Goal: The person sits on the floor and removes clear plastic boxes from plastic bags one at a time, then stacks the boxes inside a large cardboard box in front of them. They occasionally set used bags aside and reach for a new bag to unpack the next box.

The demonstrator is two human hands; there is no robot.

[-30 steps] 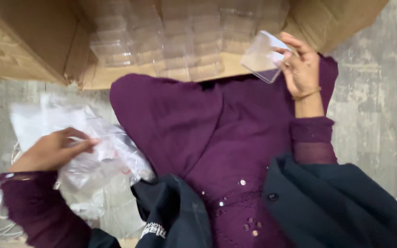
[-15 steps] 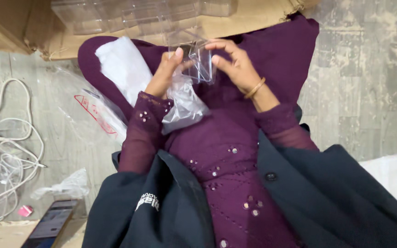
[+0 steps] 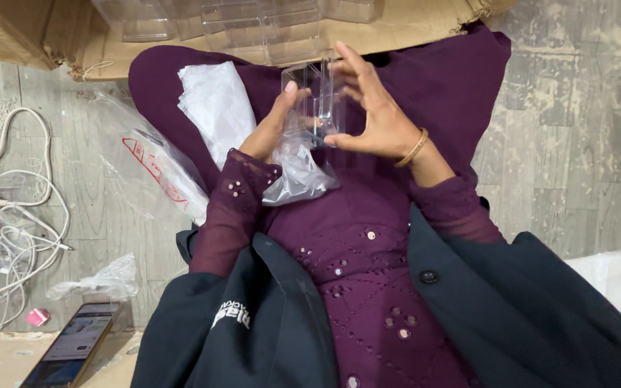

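Clear plastic box (image 3: 315, 100) now raised higher over purple-clad lap than half second earlier, just below edge of cardboard carton (image 3: 397, 32); box pinched between both hands; left hand (image 3: 271, 129) closed on clear plastic bag (image 3: 297, 172) and box's side; right hand (image 3: 375, 115) curled half-open, fingertips on box; white bag (image 3: 210, 100) lying beside left wrist.

Left hand (image 3: 271, 129) and right hand (image 3: 371, 115) grip clear plastic box (image 3: 314, 100), seemingly half inside thin clear bag (image 3: 297, 172).
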